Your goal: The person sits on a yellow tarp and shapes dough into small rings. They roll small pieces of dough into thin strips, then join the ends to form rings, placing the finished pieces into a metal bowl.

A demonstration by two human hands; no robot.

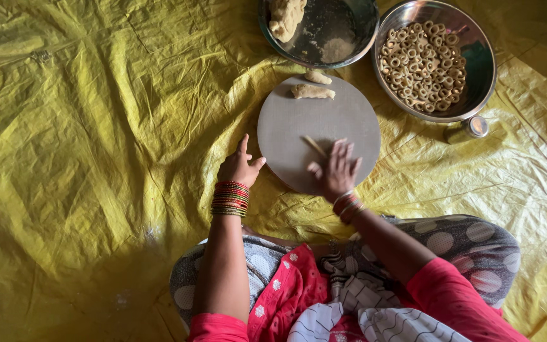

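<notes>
Dough strip (314,145) lies diagonal, under right hand (337,171).

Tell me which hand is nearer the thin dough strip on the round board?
Right. The right hand lies on the board, its fingers touching the dough strip. The left hand rests at the board's left edge, apart from the strip.

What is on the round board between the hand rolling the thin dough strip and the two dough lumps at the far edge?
Nothing: in the head view, the round board is bare between the right hand on the thin dough strip and the dough lumps.
</notes>
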